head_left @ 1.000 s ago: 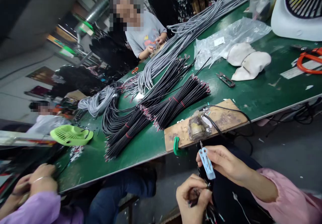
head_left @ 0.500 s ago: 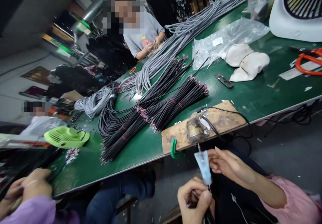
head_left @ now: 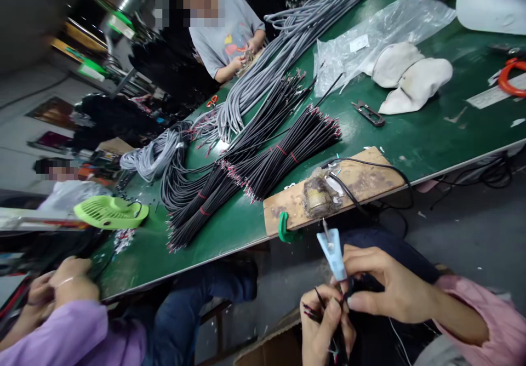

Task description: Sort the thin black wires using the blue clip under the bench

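Note:
My left hand (head_left: 326, 325) is closed around several thin black cables (head_left: 313, 312) with bare coloured wire ends. Close against it, the fingers of my right hand (head_left: 388, 286) are bent together by a cable end; what they pinch is hidden. Just above both hands is a light blue clip-like piece (head_left: 333, 256), its narrow end at my fingertips. From its wide end a thin metal shaft (head_left: 325, 227) points up to a grimy, motor-like cylinder (head_left: 318, 197) on a wooden board (head_left: 370, 171).
A green clamp (head_left: 284, 228) grips the board at the edge of the green table (head_left: 431, 141). Black cable bundles (head_left: 293, 147), grey cables (head_left: 296, 48), thread snips (head_left: 367, 114) and a white cloth item (head_left: 415, 78) lie there. A co-worker's purple sleeve (head_left: 74, 327) is at left.
My right hand has moved left and down from beside the blue piece to my left hand, its fingers closing there. The whole view has shifted slightly, with the table higher.

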Motion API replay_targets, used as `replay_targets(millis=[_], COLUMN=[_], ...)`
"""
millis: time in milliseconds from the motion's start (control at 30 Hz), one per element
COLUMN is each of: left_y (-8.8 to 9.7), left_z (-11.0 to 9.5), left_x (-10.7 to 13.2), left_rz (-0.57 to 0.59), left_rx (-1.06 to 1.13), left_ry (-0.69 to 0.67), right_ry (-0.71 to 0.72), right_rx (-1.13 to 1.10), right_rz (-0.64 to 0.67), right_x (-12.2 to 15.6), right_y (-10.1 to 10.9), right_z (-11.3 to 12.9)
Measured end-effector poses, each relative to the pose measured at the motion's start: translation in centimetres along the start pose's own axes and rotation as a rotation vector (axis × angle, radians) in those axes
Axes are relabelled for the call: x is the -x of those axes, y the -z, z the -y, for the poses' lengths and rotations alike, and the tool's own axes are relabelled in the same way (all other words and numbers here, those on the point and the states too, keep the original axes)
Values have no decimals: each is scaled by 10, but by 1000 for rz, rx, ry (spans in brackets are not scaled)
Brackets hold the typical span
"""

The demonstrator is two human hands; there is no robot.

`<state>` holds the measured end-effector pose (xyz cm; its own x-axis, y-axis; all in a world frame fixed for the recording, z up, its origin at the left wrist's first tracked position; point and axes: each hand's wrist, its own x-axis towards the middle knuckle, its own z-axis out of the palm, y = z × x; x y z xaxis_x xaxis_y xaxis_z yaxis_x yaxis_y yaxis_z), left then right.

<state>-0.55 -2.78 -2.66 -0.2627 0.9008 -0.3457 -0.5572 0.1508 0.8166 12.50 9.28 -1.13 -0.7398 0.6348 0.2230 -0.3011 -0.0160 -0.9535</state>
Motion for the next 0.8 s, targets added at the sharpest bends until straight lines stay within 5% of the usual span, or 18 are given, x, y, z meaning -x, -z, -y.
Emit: replay_targets(millis=[167, 300, 533, 800], left_y=[1, 0, -4, 3], left_z=[2, 2, -3, 9], left_x=[-1, -3, -1, 1], left_rz=[22, 64, 87, -27], left_rx=[34, 80, 92, -23], left_ry=[53, 64, 105, 205], right_ry=[102, 107, -108, -128], right_rx=[147, 164, 92, 21], right_rz=[-182, -158, -176, 86], right_x=[6, 12, 6, -15], right_y=[-8, -10, 1, 1], right_z=[-2, -8, -16, -14])
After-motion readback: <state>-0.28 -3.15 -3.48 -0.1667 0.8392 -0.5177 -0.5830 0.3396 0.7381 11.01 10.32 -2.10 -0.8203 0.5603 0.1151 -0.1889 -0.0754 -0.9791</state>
